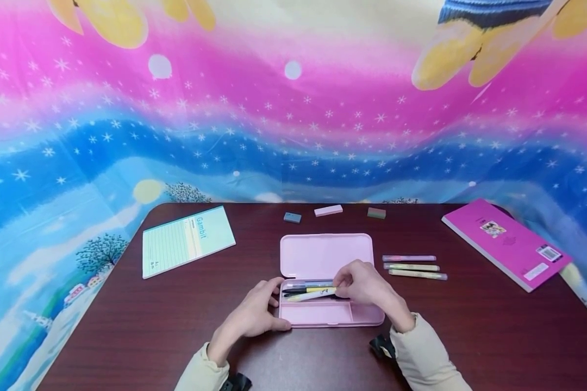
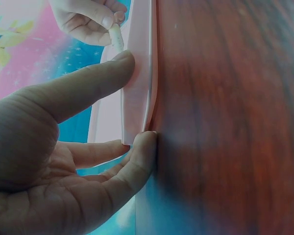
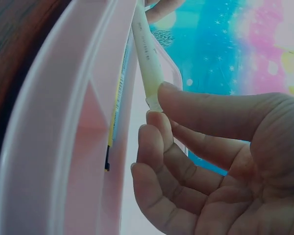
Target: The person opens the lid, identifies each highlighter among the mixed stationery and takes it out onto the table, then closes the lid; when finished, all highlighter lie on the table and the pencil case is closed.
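My right hand [image 1: 364, 283] pinched the yellow-white marker [image 1: 313, 295], thumb against forefinger; its long axis pointed nearly nine o'clock. My left hand [image 1: 253, 310] gripped the pink case [image 1: 315, 313] at nine o'clock.

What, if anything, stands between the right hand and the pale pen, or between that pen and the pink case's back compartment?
Nothing visible separates the right hand and the pale pen; its end is pinched. The lid is open, out of the way, but other pens in the back compartment may crowd it.
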Motion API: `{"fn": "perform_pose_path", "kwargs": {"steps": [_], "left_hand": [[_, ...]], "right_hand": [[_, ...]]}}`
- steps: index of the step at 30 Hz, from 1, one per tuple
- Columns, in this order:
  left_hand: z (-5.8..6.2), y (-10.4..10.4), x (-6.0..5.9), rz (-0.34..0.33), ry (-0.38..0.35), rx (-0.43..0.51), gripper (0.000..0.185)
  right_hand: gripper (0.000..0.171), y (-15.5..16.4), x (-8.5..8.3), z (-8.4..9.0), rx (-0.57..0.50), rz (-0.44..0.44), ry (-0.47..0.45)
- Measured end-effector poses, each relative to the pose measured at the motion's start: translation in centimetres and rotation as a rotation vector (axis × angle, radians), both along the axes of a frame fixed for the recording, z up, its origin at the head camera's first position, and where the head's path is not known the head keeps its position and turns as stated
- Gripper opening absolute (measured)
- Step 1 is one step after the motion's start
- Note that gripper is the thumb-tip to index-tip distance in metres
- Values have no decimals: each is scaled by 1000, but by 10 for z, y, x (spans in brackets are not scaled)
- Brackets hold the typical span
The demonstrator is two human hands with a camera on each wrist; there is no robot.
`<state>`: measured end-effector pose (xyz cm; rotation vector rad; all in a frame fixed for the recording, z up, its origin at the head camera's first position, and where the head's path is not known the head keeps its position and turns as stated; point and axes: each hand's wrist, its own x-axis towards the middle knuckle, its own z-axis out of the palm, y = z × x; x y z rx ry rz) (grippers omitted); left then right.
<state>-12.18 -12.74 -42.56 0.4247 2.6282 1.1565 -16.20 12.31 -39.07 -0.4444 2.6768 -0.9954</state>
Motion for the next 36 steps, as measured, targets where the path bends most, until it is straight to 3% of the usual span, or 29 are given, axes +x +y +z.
{"fn": "perform_pose_path", "kwargs": {"steps": [12, 15, 27, 36], "left_hand": [[0, -1, 0, 4, -7, -5, 86], [1, -1, 0, 6, -7, -6, 86], [-1, 0, 0, -15, 28, 4, 86], [-2, -1, 1, -12, 35, 6, 85]], "right_hand": [[3, 11, -5, 3, -89, 167, 96], [4, 13, -6, 4, -129, 172, 99], [6, 24, -8, 9, -272, 16, 105], [20, 44, -8, 15, -445, -130, 1]]}}
